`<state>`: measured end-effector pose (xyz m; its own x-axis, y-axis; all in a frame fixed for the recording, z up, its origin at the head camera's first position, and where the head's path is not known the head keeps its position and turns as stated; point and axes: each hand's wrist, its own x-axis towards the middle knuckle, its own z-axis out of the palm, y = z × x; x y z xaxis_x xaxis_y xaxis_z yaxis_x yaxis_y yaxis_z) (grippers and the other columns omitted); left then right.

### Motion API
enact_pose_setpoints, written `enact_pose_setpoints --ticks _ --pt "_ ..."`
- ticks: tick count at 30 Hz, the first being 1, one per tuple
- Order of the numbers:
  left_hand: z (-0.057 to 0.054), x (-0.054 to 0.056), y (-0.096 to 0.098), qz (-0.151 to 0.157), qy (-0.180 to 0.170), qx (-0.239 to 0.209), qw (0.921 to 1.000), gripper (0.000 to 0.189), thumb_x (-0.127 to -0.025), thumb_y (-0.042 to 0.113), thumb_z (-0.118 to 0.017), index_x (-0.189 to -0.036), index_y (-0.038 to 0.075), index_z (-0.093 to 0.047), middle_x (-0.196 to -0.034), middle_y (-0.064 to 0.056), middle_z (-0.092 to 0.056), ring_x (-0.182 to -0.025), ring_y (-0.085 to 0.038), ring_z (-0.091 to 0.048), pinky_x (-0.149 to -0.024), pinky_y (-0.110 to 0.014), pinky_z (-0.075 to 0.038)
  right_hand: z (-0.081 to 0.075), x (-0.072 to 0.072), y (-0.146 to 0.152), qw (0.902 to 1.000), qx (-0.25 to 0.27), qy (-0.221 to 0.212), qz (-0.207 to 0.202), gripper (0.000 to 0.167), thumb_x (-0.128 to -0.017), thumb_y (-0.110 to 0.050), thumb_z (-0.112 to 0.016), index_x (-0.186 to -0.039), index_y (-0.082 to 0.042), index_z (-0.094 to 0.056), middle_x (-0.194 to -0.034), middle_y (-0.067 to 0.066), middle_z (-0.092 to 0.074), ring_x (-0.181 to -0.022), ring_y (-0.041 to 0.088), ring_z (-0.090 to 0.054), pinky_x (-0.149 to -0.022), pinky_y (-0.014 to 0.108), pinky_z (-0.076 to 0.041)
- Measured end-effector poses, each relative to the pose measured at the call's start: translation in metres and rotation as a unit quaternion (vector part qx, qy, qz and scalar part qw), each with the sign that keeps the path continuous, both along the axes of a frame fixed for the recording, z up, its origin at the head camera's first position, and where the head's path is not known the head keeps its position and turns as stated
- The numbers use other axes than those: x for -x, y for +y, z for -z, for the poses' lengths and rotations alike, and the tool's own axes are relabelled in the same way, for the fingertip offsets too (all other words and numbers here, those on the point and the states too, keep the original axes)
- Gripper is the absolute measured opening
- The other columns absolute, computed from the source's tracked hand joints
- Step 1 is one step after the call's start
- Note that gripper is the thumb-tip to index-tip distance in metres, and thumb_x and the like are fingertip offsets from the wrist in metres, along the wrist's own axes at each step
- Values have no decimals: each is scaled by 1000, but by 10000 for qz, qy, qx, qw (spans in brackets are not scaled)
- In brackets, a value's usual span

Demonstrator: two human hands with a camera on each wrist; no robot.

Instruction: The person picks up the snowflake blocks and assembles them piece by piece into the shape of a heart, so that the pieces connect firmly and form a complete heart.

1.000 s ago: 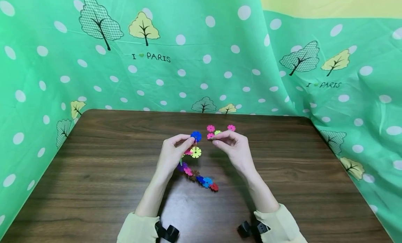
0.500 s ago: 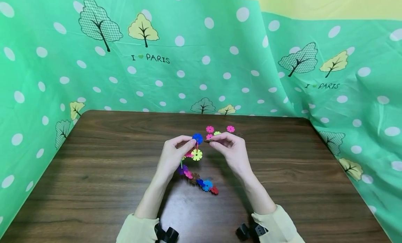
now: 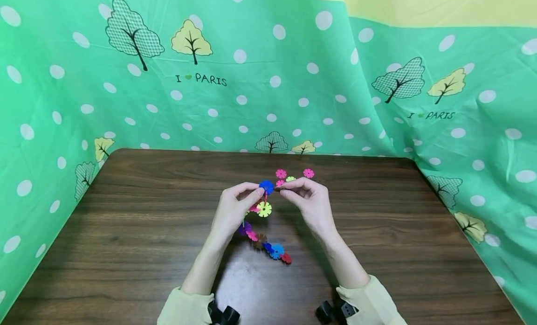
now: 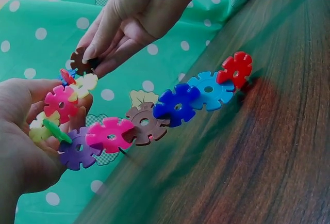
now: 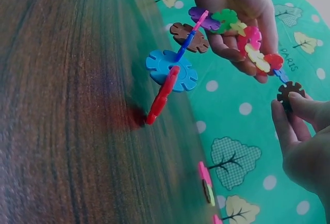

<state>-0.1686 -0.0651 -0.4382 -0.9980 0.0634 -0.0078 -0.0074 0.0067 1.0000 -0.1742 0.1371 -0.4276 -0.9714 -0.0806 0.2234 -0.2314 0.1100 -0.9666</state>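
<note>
A: Backdrop: green dotted cloth (image 3: 251, 52), with a dark wood-grain desk (image 3: 147, 231) in front. What do we have in hand?

B: A chain of slotted flower discs (image 4: 103, 127). Our left hand (image 3: 236, 203) pinches the blue disc (image 3: 266, 186) at its upper end. Our right hand (image 3: 311, 201) pinches a brown disc (image 4: 77, 60) just beside it; we can't tell if the two discs touch

A: What could bite us?

B: Our judgement: the joints look like plain push fits, so a skewed push or a tug could pop one, likeliest near the blue disc. The brown one is thin and held by little, so it may twist in our pinch. Swing the left hand and the red disc (image 4: 240, 64) at the far end could drag on the desk

A: Layout relative to the hands?

B: The chain curls below the left hand, past the purple disc (image 4: 71, 158), then trails towards our side. Red disc is nearest us. Loose pink discs (image 3: 308, 173) lie beyond the right hand
</note>
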Motion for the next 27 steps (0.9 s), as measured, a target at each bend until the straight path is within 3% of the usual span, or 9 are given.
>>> enact_pose_setpoints --ticks 7,13,19,27 --pt "-1 -1 1 42 98 160 9998 17 -96 22 -74 -105 9 -79 -93 -8 -79 -81 -12 -69 -74 -24 -57 0 0 -1 9998 145 72 -121 15 -89 -3 -78 -102 4 -74 -99 -5 -79 -93 13 -75 -84 25 -61" --pt "-2 -2 1 41 81 277 9996 16 -95 23 -75 -104 11 -79 -92 -7 -78 -78 -12 -66 -73 -25 -56 2 -1 -1 9996 220 138 -136 15 -88 -1 -78 -100 7 -74 -102 6 -80 -94 13 -75 -83 25 -62" --pt "-2 -2 1 23 117 421 9990 15 -96 25 -74 -104 13 -79 -90 -6 -76 -77 -13 -63 -72 -26 -54 3 -1 -1 9998 10 171 -69 12 -87 1 -79 -98 5 -76 -106 21 -76 -94 11 -74 -81 24 -61" --pt "-3 -2 -1 44 131 452 9989 16 -96 26 -74 -104 13 -79 -91 -6 -76 -78 -12 -63 -73 -26 -54 5 1 0 9984 -285 466 -122 9 -88 2 -77 -97 4 -76 -105 24 -74 -92 7 -72 -80 23 -61"
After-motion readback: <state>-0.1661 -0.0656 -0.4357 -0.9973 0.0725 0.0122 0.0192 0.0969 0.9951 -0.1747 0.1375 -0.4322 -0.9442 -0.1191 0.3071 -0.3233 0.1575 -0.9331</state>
